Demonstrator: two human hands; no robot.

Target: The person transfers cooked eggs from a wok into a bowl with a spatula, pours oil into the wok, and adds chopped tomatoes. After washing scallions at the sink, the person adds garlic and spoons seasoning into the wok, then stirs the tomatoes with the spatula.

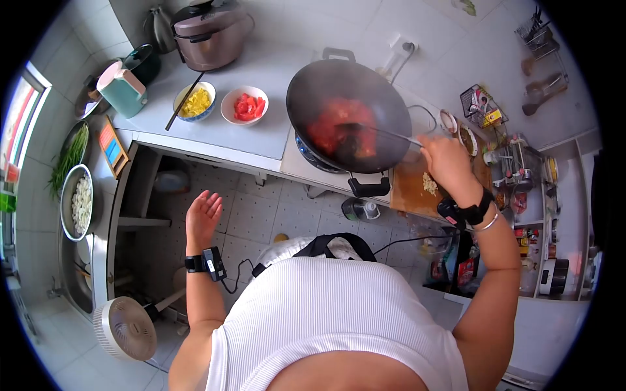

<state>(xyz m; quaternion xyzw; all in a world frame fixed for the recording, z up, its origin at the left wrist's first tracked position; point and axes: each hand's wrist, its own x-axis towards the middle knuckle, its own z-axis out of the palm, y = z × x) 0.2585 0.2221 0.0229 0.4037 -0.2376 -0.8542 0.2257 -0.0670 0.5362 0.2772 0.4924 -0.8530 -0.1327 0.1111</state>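
"As steam rises, what does the right hand [445,159] hold?"

"Its grip closes round the end of the spatula [385,134], probably to spare the fingers heat. The blade dips into red food [336,114] in the wok [313,88]."

"And the left hand [204,212]?"

"Wide and empty, off the tabletop's [267,138] front edge. Chopped garlic [429,185] lies on the cutting board [407,190] near that edge, presumably for easy reach. Chopsticks [175,118] rest across the yellow food's bowl [199,118]."
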